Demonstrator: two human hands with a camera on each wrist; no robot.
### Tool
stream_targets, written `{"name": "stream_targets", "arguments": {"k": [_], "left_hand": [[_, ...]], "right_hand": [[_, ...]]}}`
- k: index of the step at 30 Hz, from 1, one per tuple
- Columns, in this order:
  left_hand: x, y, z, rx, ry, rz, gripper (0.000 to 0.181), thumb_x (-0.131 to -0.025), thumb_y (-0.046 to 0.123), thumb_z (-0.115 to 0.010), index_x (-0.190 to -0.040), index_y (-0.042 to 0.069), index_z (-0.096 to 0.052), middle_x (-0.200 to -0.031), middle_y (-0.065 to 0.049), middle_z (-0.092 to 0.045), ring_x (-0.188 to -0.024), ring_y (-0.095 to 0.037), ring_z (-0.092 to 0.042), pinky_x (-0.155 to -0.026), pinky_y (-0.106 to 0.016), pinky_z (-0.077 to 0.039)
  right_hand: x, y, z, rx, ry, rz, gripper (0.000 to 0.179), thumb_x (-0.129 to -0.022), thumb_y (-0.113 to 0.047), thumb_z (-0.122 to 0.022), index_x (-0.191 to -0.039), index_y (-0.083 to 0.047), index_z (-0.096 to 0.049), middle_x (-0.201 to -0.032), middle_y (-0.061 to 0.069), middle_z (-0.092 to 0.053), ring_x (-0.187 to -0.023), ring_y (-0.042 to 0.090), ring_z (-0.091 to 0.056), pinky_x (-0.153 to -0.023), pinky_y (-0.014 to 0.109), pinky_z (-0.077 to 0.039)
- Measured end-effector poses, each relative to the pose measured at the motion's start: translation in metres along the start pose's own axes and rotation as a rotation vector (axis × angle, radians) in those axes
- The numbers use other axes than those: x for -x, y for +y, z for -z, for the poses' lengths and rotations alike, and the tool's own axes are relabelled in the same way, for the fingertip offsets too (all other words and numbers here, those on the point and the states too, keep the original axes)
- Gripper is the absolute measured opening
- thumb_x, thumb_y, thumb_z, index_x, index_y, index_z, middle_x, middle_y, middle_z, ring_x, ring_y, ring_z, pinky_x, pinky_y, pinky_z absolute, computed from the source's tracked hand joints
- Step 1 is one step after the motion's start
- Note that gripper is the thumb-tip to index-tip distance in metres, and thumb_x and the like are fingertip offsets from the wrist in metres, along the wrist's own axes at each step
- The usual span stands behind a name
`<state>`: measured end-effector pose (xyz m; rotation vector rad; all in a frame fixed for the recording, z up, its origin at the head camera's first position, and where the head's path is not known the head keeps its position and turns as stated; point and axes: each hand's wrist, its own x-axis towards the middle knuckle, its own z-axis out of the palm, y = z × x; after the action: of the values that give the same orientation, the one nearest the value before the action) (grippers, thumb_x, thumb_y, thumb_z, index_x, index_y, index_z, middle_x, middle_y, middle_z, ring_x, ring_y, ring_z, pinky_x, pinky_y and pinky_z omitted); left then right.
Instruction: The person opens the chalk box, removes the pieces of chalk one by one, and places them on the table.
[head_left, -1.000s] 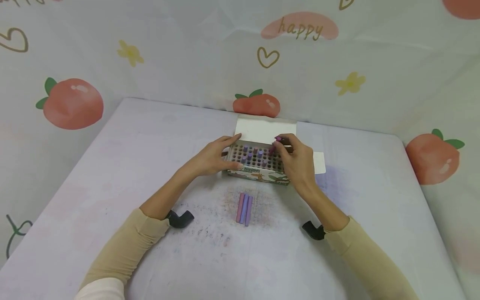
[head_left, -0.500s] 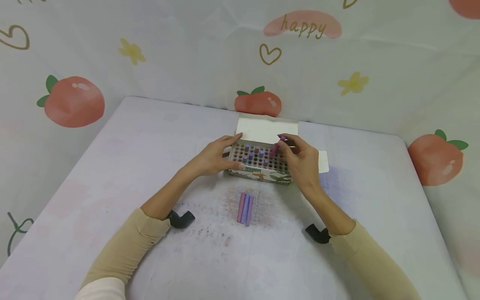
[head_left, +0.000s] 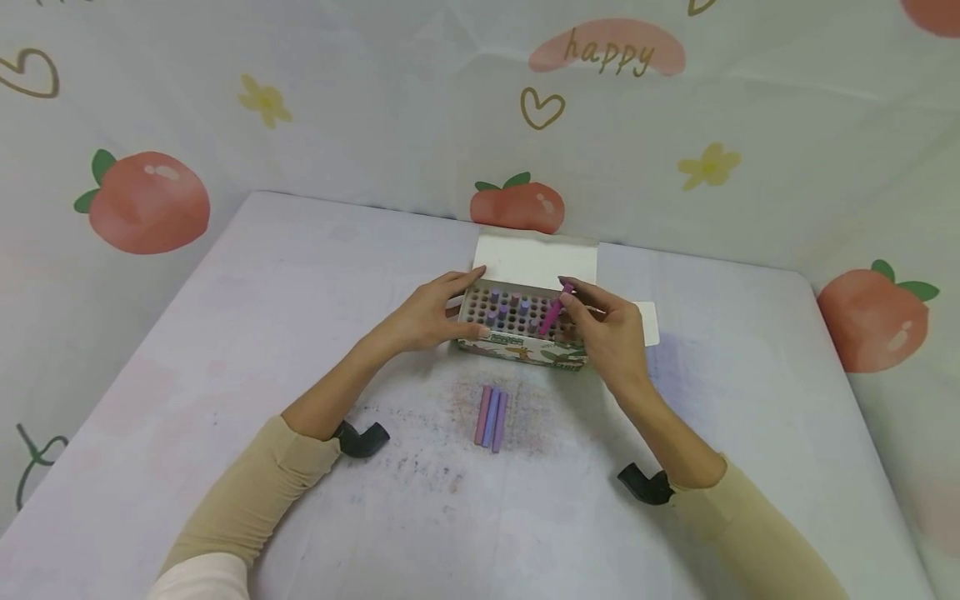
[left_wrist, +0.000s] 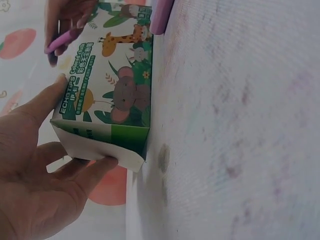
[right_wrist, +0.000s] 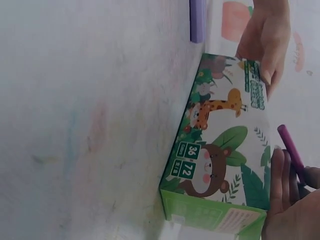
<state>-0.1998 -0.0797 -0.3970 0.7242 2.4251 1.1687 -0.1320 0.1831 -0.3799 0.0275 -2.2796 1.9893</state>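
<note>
A printed cardboard chalk box [head_left: 517, 352] stands with its lid [head_left: 536, 257] folded back. Inside, a holed tray carries several purple, blue and pink chalk sticks upright. My left hand [head_left: 429, 318] grips the box's left end, thumb along the front top edge; in the left wrist view, fingers of that hand [left_wrist: 42, 170] touch the end flap. My right hand [head_left: 613, 340] pinches a magenta chalk stick [head_left: 553, 317] near its upper end. It slants over the front right of the tray; the right wrist view shows the chalk stick [right_wrist: 291, 147] above the box front [right_wrist: 220, 140].
A pink chalk stick [head_left: 482, 417], a blue one [head_left: 491, 418] and a purple one [head_left: 500, 425] lie side by side before the box. A white side flap [head_left: 645, 323] sticks out at the right. Chalk dust marks the white table cover [head_left: 420, 517]. A printed curtain hangs behind.
The magenta chalk stick has come up out of the tray and swung to a slant over the box front. My right hand has shifted slightly right and nearer. The left hand keeps its hold.
</note>
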Motion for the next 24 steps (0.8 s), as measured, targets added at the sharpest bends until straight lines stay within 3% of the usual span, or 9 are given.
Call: {"name": "stream_targets", "arguments": {"k": [6, 11, 18, 24], "left_hand": [[0.001, 0.0, 0.002, -0.012, 0.003, 0.003, 0.091, -0.088, 0.033, -0.078, -0.16, 0.023, -0.023, -0.158, -0.013, -0.029, -0.143, -0.03, -0.034, -0.106, -0.032, -0.048], [0.001, -0.001, 0.003, -0.03, 0.01, 0.004, 0.091, -0.088, 0.035, -0.078, -0.16, 0.024, -0.023, -0.157, -0.013, -0.029, -0.142, -0.031, -0.036, -0.106, -0.034, -0.048], [0.002, -0.001, 0.003, 0.006, 0.005, -0.005, 0.091, -0.088, 0.031, -0.078, -0.159, 0.022, -0.024, -0.157, -0.014, -0.03, -0.142, -0.031, -0.035, -0.106, -0.031, -0.048], [0.001, -0.001, 0.002, -0.014, 0.003, -0.003, 0.091, -0.087, 0.034, -0.078, -0.159, 0.023, -0.024, -0.157, -0.014, -0.03, -0.142, -0.031, -0.035, -0.106, -0.032, -0.048]], "right_hand": [[0.008, -0.002, -0.001, -0.021, -0.063, -0.029, 0.037, -0.097, -0.016, -0.067, -0.13, 0.0, -0.064, -0.097, 0.008, -0.069, -0.081, 0.024, -0.071, -0.066, 0.037, -0.063], [0.014, -0.001, -0.002, -0.017, -0.107, -0.048, 0.037, -0.097, -0.017, -0.067, -0.128, 0.002, -0.063, -0.096, 0.011, -0.069, -0.081, 0.022, -0.072, -0.068, 0.041, -0.063], [0.024, 0.0, -0.004, -0.004, -0.152, -0.081, 0.036, -0.097, -0.013, -0.066, -0.128, 0.005, -0.062, -0.107, 0.021, -0.067, -0.081, 0.019, -0.073, -0.075, 0.038, -0.063], [0.032, 0.002, -0.004, -0.005, -0.183, -0.092, 0.033, -0.096, -0.011, -0.068, -0.124, 0.005, -0.062, -0.098, 0.015, -0.069, -0.079, 0.027, -0.073, -0.072, 0.041, -0.063]]}}
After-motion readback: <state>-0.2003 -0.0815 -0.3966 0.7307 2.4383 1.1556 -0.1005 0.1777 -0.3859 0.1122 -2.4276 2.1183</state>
